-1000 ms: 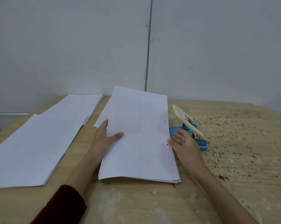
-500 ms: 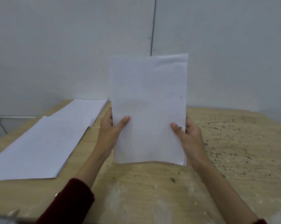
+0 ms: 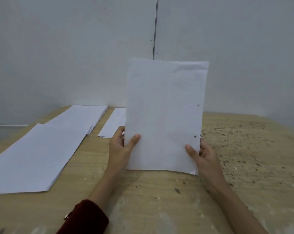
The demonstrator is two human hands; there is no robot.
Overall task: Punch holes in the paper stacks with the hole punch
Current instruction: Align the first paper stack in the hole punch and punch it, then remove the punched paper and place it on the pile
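Left hand [image 3: 120, 146] and right hand [image 3: 202, 157] each pinch a side edge of the punched paper stack [image 3: 164, 115], upright with its bottom edge at the table [image 3: 159, 200]; loose grip risks sheets slipping and misaligning holes.

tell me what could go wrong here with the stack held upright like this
The held stack stands on the table with the left hand and right hand gripping only its lower edges, so the top could flop over. Sheets may slide and misalign the two punched holes.
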